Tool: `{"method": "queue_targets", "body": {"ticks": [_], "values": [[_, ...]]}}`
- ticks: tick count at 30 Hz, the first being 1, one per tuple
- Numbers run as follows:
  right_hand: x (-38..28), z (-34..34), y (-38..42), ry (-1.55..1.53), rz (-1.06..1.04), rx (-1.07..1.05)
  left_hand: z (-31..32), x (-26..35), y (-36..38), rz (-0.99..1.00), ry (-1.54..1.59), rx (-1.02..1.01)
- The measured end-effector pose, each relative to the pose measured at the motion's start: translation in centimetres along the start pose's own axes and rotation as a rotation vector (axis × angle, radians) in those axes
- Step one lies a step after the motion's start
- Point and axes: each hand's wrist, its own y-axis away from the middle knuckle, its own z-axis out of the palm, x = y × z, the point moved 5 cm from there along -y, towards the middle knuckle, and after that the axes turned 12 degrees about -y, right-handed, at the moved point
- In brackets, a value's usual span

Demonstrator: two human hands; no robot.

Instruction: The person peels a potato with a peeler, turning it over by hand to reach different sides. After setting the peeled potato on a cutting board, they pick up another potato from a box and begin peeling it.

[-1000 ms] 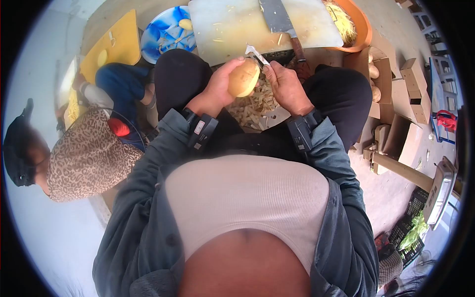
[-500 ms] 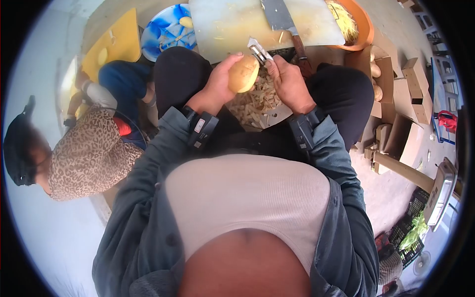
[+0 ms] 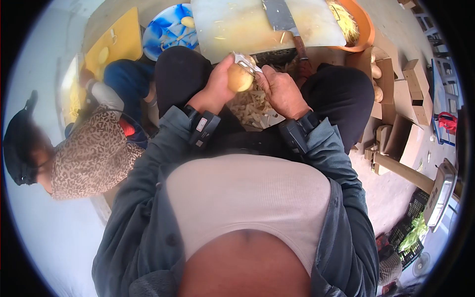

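My left hand (image 3: 220, 81) is wrapped round a partly peeled potato (image 3: 239, 80), held up between my knees. In my right hand (image 3: 284, 90) is a peeler (image 3: 246, 63), its head lying across the upper part of the potato. Below both hands, a heap of potato peelings (image 3: 250, 109) fills a container whose sides are mostly hidden. Just beyond the hands, a cleaver (image 3: 280, 16) rests on a white cutting board (image 3: 227, 39), with its wooden handle (image 3: 300, 48) sticking out over the near edge.
An orange basin (image 3: 365, 37) of cut potato strips stands right of the board. At its left are a blue and white basin (image 3: 151, 42) and a yellow board (image 3: 118, 42). Another person (image 3: 94, 148) sits at left. Cardboard boxes (image 3: 388, 94), one holding potatoes, stand at right.
My right hand has moved slightly down and right. The peeler, earlier held just off the potato's upper right side, now lies across it. The potato has turned in my left hand.
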Motion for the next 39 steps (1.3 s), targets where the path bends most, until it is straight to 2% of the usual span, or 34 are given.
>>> {"method": "queue_targets", "body": {"ticks": [2,4,7,15,17,19,25,29,30,31,34,36,39], "values": [[0.1,-0.1,-0.1,0.023,0.023,-0.017,0.3,0.4,0.2,-0.004,-0.032,0.018],[0.3,-0.5,-0.2,-0.041,-0.018,0.069,0.5,0.8,0.3,-0.011,-0.069,0.041],[1.1,-2.1,-0.7,-0.030,0.028,0.143,1.0,1.1,0.8,-0.050,-0.096,-0.014],[0.6,-1.5,-0.4,0.041,-0.005,0.073,1.1,0.9,0.8,-0.022,-0.014,-0.041],[-0.8,-0.7,0.2,0.114,-0.181,-0.009,0.5,0.7,0.3,0.005,0.013,-0.026],[-1.0,0.3,0.4,0.180,-0.188,-0.052,0.1,0.6,-0.5,-0.043,0.142,-0.019],[-0.6,0.8,0.3,0.289,-0.138,-0.076,0.2,0.7,-0.1,-0.101,0.060,-0.019],[0.3,0.3,0.1,0.261,-0.137,-0.007,0.3,0.8,0.2,-0.117,0.055,0.032],[0.9,-0.2,0.0,0.243,-0.134,0.037,0.2,0.5,0.3,-0.126,-0.015,-0.075],[2.0,-1.4,-0.5,0.368,0.035,0.007,0.6,0.4,0.7,-0.135,-0.084,-0.181],[3.8,-2.2,-0.7,0.366,0.109,0.036,1.2,0.1,1.7,-0.193,-0.102,-0.163],[2.9,-2.4,-0.9,0.270,0.031,0.127,1.2,0.5,1.5,-0.166,-0.075,-0.138],[0.9,-1.8,-0.4,0.128,-0.049,0.116,0.5,0.6,1.1,-0.116,-0.048,-0.134]]}}
